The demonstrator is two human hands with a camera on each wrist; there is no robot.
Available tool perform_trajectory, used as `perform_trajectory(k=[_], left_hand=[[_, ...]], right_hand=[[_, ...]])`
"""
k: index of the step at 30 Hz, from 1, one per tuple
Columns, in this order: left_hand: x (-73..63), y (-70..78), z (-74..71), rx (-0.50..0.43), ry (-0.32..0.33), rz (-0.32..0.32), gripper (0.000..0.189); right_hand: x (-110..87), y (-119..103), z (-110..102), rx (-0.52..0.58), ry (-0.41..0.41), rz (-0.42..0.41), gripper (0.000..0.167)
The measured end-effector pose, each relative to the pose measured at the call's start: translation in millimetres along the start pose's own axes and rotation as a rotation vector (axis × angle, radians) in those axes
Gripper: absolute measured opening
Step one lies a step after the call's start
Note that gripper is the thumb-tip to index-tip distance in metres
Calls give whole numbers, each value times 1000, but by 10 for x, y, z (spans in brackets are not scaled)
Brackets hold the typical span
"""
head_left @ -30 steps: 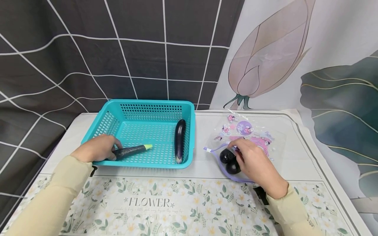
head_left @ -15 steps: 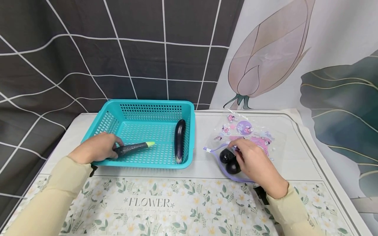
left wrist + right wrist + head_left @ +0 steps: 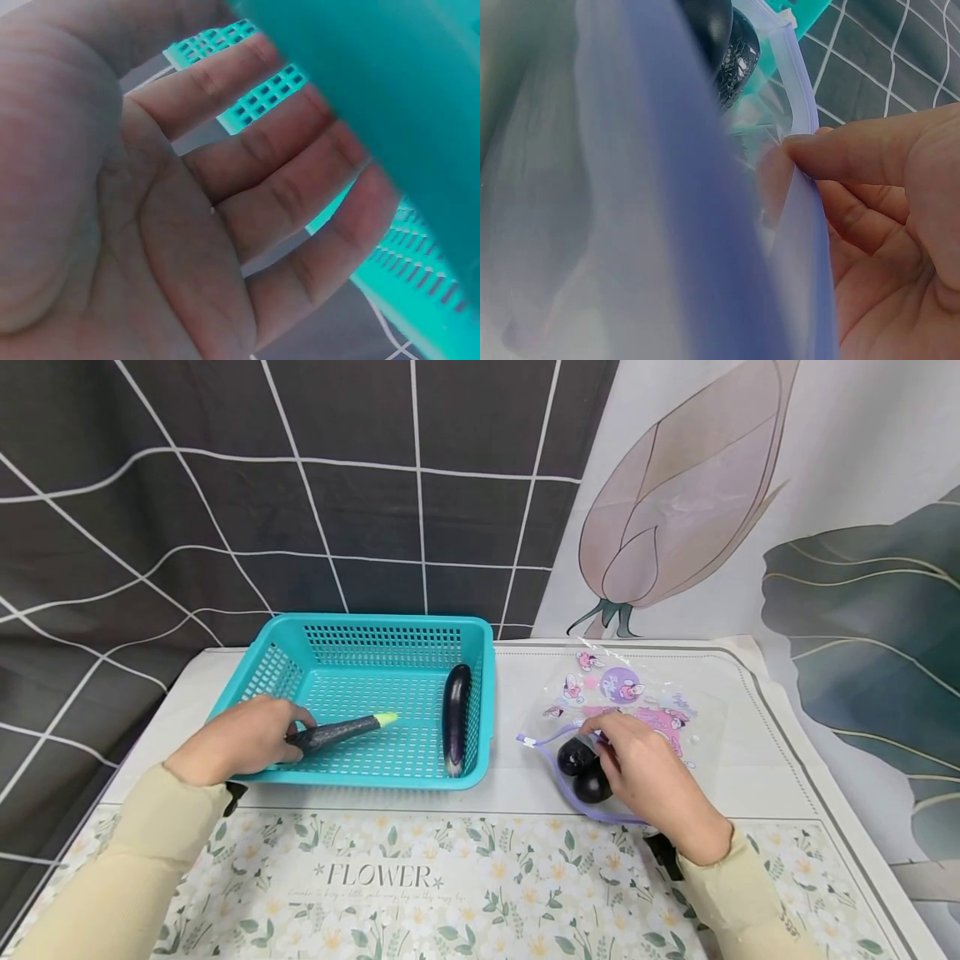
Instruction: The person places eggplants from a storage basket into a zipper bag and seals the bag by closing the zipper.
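My left hand (image 3: 251,737) reaches over the near left corner of the teal basket (image 3: 300,779). Between its thumb and fingers it grips one end of a long dark vegetable (image 3: 341,732) with a yellow-green tip. In the left wrist view the basket's rim hides the fingertips and what they hold. At the right, my right hand (image 3: 641,768) pinches the purple zip edge (image 3: 804,161) of a clear bag (image 3: 555,693). Two black, rounded things (image 3: 592,782) show at the bag's mouth, one smooth, one glossy and wrinkled.
A dark purple eggplant (image 3: 456,718) lies lengthwise along the basket's right side. The bag lies on the white and floral table cover (image 3: 517,860), right of the basket. A dark checked curtain (image 3: 360,518) hangs behind.
My left hand has shifted slightly, and the long vegetable's yellow-green tip has swung up and a little to the right. The right hand and bag stay as they were.
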State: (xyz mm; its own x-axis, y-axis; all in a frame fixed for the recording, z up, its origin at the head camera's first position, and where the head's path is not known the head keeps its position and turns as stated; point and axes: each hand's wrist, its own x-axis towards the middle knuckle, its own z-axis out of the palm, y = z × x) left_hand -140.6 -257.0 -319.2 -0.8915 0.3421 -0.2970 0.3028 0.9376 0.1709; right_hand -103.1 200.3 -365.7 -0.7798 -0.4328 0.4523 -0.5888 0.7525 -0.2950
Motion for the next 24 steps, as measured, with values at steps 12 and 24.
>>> perform_trajectory(k=[12,24], left_hand=[[-68,197,-82,37,61,38,36],[-145,414,-111,30,116,63,34]], right_hand=[[-1,-2,-6,1,-4,3,26],[1,1,-3,-2,8,-7,27]])
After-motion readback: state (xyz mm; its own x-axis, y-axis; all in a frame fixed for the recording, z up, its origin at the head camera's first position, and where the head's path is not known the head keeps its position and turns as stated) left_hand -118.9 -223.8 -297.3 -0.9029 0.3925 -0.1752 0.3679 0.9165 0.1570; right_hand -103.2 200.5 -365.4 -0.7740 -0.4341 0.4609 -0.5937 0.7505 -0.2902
